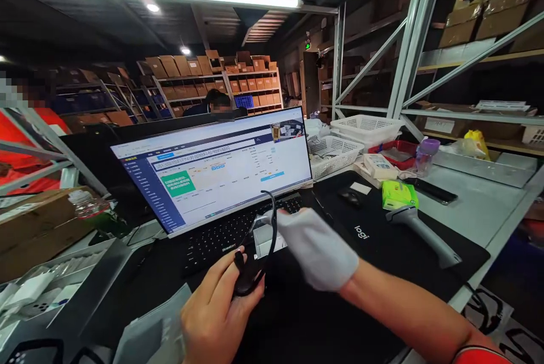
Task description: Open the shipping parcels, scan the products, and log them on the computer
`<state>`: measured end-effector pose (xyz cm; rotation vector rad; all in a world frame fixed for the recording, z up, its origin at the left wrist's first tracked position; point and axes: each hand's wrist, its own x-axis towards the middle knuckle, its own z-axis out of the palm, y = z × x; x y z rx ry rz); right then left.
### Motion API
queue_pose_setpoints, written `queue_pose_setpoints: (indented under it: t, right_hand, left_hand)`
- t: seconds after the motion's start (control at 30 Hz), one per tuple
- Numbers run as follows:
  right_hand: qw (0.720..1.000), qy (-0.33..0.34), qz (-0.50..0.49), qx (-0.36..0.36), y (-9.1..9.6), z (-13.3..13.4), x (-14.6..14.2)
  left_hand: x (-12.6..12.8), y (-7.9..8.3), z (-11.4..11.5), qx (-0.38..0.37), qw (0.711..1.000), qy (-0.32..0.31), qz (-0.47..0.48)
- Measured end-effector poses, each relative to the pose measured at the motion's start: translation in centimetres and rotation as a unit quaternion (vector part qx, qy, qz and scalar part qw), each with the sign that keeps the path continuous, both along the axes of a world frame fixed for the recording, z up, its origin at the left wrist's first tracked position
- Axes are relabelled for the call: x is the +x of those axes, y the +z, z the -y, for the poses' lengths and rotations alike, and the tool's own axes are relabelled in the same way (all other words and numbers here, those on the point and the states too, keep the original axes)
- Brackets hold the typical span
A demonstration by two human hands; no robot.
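My left hand (219,307), bare, is closed around a black curved item (272,239) with a thin bent arm, somewhat like a glasses frame; its exact kind is unclear. My right hand (318,248) wears a white glove. Its fingers are drawn together by the upper part of that item, where something clear shows; what they pinch is blurred. A small white box (264,239) shows behind the item, partly covered. Beyond the hands are a black keyboard (212,242) and a lit monitor (229,168).
A grey barcode scanner (425,236), a green-yellow packet (399,195), a black mouse (351,196) and a phone (436,191) lie to the right. White baskets (340,151) stand behind. On the left are a tray of packets (46,290) and a bottle (96,211). A person (29,143) is at far left.
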<state>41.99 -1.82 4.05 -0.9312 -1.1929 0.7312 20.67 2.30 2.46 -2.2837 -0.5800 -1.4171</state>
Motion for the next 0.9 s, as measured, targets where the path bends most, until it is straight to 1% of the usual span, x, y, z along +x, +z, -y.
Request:
queue_pose_setpoints:
  t: [0.03, 0.07, 0.1, 0.13, 0.17, 0.2, 0.23, 0.3, 0.43, 0.53, 0.67, 0.73, 0.83, 0.9]
  right_hand:
    - [0.999, 0.022, -0.035, -0.008, -0.3, 0.3, -1.2]
    - [0.993, 0.061, -0.103, -0.017, -0.5, 0.6, -2.5]
    - [0.978, 0.107, -0.179, -0.024, -0.7, 0.9, -3.7]
    - [0.957, 0.144, -0.251, -0.025, -0.9, 1.1, -4.8]
    - [0.935, 0.168, -0.311, -0.020, -1.0, 1.2, -5.7]
    - [0.920, 0.175, -0.350, -0.014, -1.1, 1.2, -6.4]
    - [0.916, 0.166, -0.364, -0.008, -1.2, 1.0, -6.9]
    - [0.922, 0.132, -0.365, -0.020, -1.4, 0.4, -7.3]
    - [0.934, 0.092, -0.334, -0.091, -1.8, -0.5, -6.8]
    - [0.931, 0.085, -0.329, -0.135, -2.3, -0.2, -6.9]
    - [0.919, 0.102, -0.349, -0.150, -2.8, 0.4, -7.7]
    - [0.914, 0.115, -0.356, -0.160, -2.1, 0.2, -7.4]
    - [0.893, 0.143, -0.387, -0.179, 0.2, -0.3, -5.7]
    - [0.879, 0.163, -0.411, -0.179, 1.6, -0.6, -4.6]
  left_hand:
    - [-0.1, -0.2, 0.0, 0.009, 1.000, 0.006, -0.007]
    - [-0.1, -0.4, 0.1, 0.024, 0.999, 0.015, -0.015]
    - [-0.1, -0.5, 0.2, 0.042, 0.999, 0.025, -0.023]
    - [0.0, -0.7, 0.4, 0.061, 0.997, 0.039, -0.030]
    - [0.1, -0.8, 0.6, 0.080, 0.995, 0.056, -0.034]
    - [0.1, -0.9, 0.7, 0.098, 0.992, 0.074, -0.035]
    - [0.2, -1.0, 0.8, 0.112, 0.989, 0.089, -0.035]
    - [0.3, -1.3, 0.8, 0.124, 0.986, 0.104, -0.045]
    - [0.2, -1.8, 0.2, 0.117, 0.986, 0.104, -0.066]
    - [0.0, -2.2, -0.2, 0.133, 0.985, 0.090, -0.059]
    - [-0.6, -2.5, -0.6, 0.148, 0.982, 0.100, -0.057]
    - [-1.0, -2.6, -0.7, 0.150, 0.983, 0.087, -0.064]
    - [-1.4, -2.9, -1.0, 0.139, 0.988, 0.034, -0.062]
    - [-1.8, -3.3, -1.2, 0.083, 0.995, -0.028, -0.053]
